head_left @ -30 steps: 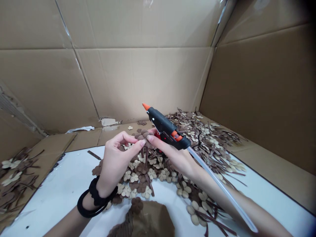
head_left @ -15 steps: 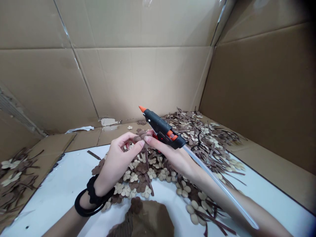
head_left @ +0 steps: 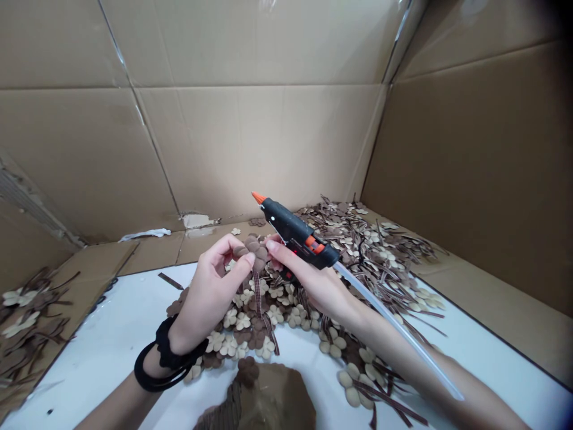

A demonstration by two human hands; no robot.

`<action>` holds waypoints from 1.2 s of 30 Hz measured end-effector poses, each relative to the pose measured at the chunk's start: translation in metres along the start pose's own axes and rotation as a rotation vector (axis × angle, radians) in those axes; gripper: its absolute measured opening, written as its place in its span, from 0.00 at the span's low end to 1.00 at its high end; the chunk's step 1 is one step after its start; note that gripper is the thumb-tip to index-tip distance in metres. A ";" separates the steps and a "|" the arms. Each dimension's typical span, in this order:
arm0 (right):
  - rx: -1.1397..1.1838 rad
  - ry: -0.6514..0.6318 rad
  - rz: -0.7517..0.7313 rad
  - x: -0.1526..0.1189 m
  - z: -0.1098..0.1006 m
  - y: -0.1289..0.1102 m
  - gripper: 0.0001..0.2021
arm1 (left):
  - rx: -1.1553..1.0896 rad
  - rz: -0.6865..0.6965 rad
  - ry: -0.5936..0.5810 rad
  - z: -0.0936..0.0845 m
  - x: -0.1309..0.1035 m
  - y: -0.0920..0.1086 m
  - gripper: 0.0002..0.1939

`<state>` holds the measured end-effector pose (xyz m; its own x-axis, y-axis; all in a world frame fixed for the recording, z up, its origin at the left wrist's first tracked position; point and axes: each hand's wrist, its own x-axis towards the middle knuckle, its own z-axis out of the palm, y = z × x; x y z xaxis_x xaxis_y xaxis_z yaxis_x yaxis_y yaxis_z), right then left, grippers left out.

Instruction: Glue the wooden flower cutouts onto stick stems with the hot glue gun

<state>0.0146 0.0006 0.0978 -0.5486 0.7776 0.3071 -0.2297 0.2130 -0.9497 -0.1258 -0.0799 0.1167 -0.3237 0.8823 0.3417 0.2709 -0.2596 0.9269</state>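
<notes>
Pinching a brown flower (head_left: 256, 246) mid-frame in the left hand (head_left: 215, 288).
Gripping a glue gun (head_left: 290, 226) with the curled right hand (head_left: 316, 282).

Glue gun (head_left: 290, 226): 1. Glue stick (head_left: 394, 323): 1. Black scrunchie (head_left: 165, 343): 1. Fabric flowers (head_left: 256, 246), ribbons (head_left: 257, 291): dozens, overlapping, exact count unclear.

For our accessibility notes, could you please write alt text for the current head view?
A left hand pinches a brown flower with a ribbon; the right hand, beside it, holds a glue gun. Below lie brown and cream flowers on a white board.
</notes>
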 end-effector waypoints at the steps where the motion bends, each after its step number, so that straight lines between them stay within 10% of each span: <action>1: -0.003 -0.008 0.001 -0.001 0.000 -0.002 0.13 | -0.004 0.008 -0.009 0.000 0.000 0.000 0.11; 24: -0.174 -0.018 0.009 -0.002 -0.001 -0.022 0.13 | -0.101 0.005 -0.174 -0.007 0.001 -0.002 0.14; 31: -0.253 -0.008 -0.023 -0.003 0.002 -0.023 0.14 | 0.309 0.145 -0.052 -0.018 0.010 0.009 0.10; 36: -0.215 0.059 -0.102 0.004 -0.006 -0.008 0.16 | 0.393 0.234 0.266 -0.074 0.040 0.000 0.12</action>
<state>0.0189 0.0060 0.1059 -0.4817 0.7778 0.4038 -0.1015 0.4082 -0.9072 -0.2064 -0.0734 0.1417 -0.4185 0.6751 0.6075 0.6664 -0.2262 0.7104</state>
